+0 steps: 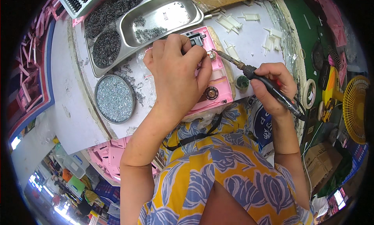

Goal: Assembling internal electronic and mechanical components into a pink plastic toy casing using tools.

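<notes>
My left hand [175,71] reaches over a pink plastic casing [223,84], its thumb and index finger pinched on what looks like a thin wire end. My right hand [285,81] grips a soldering iron [269,85] by its black handle. The iron's tip points left, close beside my left fingertips and a small metal part [212,55] in the casing. A round speaker [211,93] sits in the casing's near part, with a red wire by it. Towards the far end lies a black module [196,38], partly covered by my left hand.
A steel tray [198,19] holding dark springs stands at the back left. Nearer is a round dish [115,98] of small silvery pieces. White plastic parts [230,22] lie at the back right. A small green-filled pot [242,82], a tape roll [309,94] and a yellow fan [356,108] are rightward.
</notes>
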### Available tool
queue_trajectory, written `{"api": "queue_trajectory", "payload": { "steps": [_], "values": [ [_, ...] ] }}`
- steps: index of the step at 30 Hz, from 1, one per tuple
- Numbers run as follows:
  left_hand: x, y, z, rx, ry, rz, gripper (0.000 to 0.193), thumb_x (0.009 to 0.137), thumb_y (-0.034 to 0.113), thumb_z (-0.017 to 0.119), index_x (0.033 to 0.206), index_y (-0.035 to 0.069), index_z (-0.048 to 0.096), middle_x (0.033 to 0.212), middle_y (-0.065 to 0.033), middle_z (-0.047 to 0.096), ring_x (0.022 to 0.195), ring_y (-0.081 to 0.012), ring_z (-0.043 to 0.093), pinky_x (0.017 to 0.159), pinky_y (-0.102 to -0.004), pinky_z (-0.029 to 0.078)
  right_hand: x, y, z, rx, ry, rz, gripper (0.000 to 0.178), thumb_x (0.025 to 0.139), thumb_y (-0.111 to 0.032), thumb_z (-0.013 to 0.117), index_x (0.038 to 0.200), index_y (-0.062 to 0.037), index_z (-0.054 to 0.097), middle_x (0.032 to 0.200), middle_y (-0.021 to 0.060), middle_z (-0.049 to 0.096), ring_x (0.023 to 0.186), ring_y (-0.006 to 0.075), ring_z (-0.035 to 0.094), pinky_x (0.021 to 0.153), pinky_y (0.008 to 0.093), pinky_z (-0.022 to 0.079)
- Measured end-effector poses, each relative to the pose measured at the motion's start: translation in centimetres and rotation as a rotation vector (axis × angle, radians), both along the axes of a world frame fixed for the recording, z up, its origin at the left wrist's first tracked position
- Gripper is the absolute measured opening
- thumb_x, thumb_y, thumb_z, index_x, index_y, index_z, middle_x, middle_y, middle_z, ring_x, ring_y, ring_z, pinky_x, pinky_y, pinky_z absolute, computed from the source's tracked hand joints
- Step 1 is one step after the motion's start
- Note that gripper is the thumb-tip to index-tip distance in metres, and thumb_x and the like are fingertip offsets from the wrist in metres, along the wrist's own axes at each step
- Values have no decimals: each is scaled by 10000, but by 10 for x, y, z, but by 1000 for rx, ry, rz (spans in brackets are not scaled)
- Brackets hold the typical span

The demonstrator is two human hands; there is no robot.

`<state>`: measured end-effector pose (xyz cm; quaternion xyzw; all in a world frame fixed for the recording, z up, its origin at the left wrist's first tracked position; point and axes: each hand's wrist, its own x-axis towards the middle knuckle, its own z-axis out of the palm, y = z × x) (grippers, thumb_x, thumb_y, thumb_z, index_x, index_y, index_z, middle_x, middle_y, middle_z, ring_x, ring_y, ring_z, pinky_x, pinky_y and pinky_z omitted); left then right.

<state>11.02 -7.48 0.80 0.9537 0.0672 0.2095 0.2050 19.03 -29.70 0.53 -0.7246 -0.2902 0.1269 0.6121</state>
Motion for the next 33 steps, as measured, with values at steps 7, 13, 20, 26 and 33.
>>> {"api": "queue_trajectory", "payload": {
  "steps": [7,13,20,26,33],
  "values": [
    [5,-4,0,6,-6,17,84,742,173,740,758,119,677,891,-49,522,895,-263,486,825,-426,313,1,3,-1,14,-25,4,245,833,-75,793,1030,-27,655,721,-19,603,610,28,464,542,198,345],
    [6,-5,2,15,1,27,96,729,182,740,760,114,679,892,-56,519,900,-265,486,826,-429,315,0,4,1,-32,-23,11,246,833,-87,795,1026,-23,657,719,-18,606,612,31,480,546,200,364],
    [7,-5,-1,0,-8,16,89,724,165,726,725,107,657,896,-64,511,900,-271,475,822,-437,304,1,-4,-5,-7,-90,17,249,833,-53,785,1037,-18,646,744,-10,626,620,28,491,555,194,367],
    [5,-6,2,44,14,40,119,736,207,767,808,133,707,883,-36,520,906,-251,506,835,-420,329,-3,-15,1,75,13,-75,257,841,-15,769,1052,-5,623,815,7,641,671,25,508,602,182,380],
    [6,-5,1,36,3,16,106,743,190,731,769,106,673,923,-62,529,908,-273,486,840,-440,314,-2,-12,2,79,-25,-30,249,845,1,758,1054,-3,623,825,7,640,678,26,516,611,179,387]
  ]
}}
